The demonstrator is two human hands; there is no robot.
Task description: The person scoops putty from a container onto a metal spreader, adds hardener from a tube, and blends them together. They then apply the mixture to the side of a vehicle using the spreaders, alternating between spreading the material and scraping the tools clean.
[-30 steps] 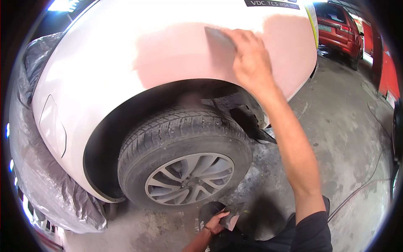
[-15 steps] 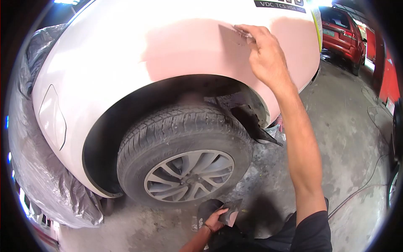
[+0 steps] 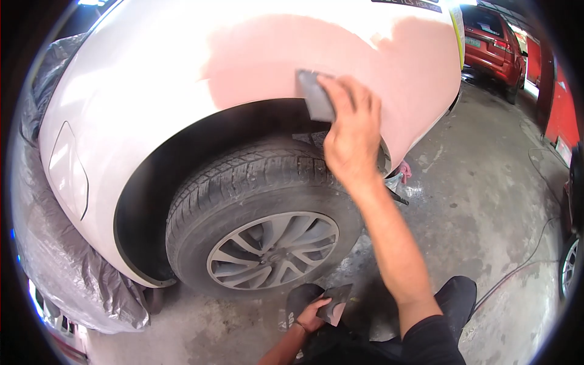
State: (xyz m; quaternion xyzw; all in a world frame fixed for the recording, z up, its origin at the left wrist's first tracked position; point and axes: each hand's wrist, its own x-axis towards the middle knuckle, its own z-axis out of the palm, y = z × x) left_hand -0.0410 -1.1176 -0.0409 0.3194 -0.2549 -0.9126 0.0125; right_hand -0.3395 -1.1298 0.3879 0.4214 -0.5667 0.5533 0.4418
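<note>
My right hand (image 3: pixel 353 131) grips a flat grey putty spreader (image 3: pixel 314 97) and holds it against the car's white rear panel (image 3: pixel 121 79), just above the wheel arch. Smooth pink putty (image 3: pixel 261 55) covers a wide patch of the panel around the spreader. Low down, close to my knee, my left hand (image 3: pixel 311 316) is closed on a small grey putty plate (image 3: pixel 337 297) with a pinkish smear on its lower part. My right fingers partly cover the spreader.
Below the arch stands the rear wheel (image 3: pixel 274 252). Grey plastic sheeting (image 3: pixel 67 261) hangs over the car at left. A red car (image 3: pixel 493 48) is parked at the upper right. A thin hose (image 3: pixel 517 267) runs along the concrete floor (image 3: pixel 468 182).
My right hand has moved down and to the left with the spreader, from the upper panel to the arch's edge. My left hand stays nearly in place with the plate.
</note>
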